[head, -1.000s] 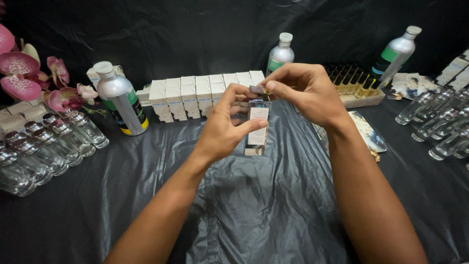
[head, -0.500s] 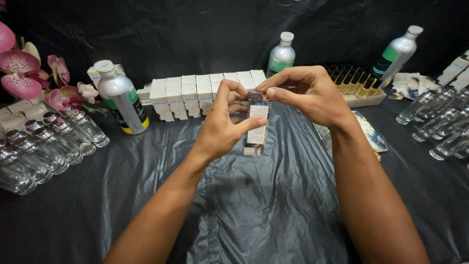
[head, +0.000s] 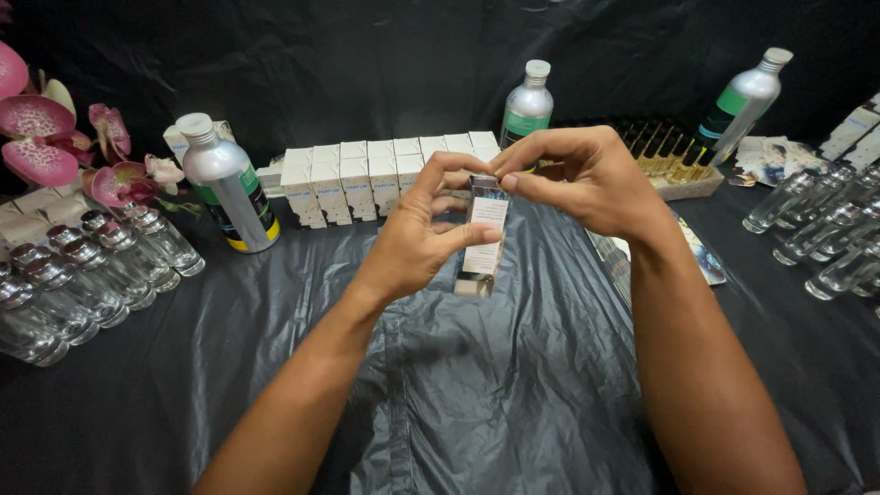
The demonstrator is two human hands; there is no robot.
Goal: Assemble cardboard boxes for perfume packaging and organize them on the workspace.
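My left hand (head: pixel 417 240) grips a small clear glass bottle (head: pixel 482 240) with a white label, upright above the black sheet. My right hand (head: pixel 577 179) pinches the top of that bottle between thumb and fingertips. What sits on the bottle's neck is hidden by my fingers.
A row of small white boxes (head: pixel 367 174) stands behind my hands. Three silver bottles with green labels (head: pixel 225 183) (head: pixel 527 105) (head: pixel 744 96) stand around. Clear empty bottles lie at left (head: pixel 82 275) and right (head: pixel 816 229). A tray of gold-coloured parts (head: pixel 674 165) sits behind my right hand, pink orchids (head: pixel 55 147) at far left.
My right hand's fingers have closed down onto the bottle's top and shifted slightly left; the bottle stays in my left hand in about the same place.
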